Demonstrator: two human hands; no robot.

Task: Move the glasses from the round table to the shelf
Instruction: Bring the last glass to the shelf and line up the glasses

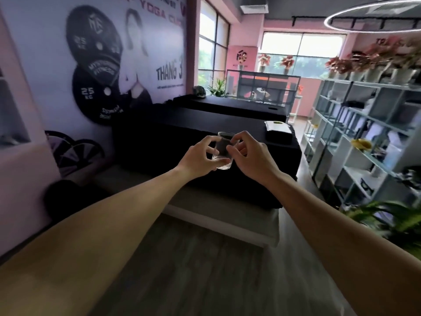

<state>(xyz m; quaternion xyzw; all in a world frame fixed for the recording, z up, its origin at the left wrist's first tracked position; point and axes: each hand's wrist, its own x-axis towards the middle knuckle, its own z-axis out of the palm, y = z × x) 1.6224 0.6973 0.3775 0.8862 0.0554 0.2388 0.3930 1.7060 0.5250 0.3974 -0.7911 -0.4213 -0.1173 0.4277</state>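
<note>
A small clear drinking glass (224, 149) is held up in the air at the centre of the view, in front of a black-covered bed. My left hand (200, 157) curls round its left side, fingers on its wall and base. My right hand (250, 153) pinches its right rim and side with thumb and fingers. Both forearms stretch out from the bottom corners. The white open shelf (355, 133) with many cubbies stands along the right side. The round table is not in view.
Two black-covered beds (205, 124) stand ahead against a poster wall. A grey bench (227, 215) lies below them. A folded item (278, 131) sits on the near bed. Green plant leaves (391, 220) show at lower right. Wooden floor runs between bed and shelf.
</note>
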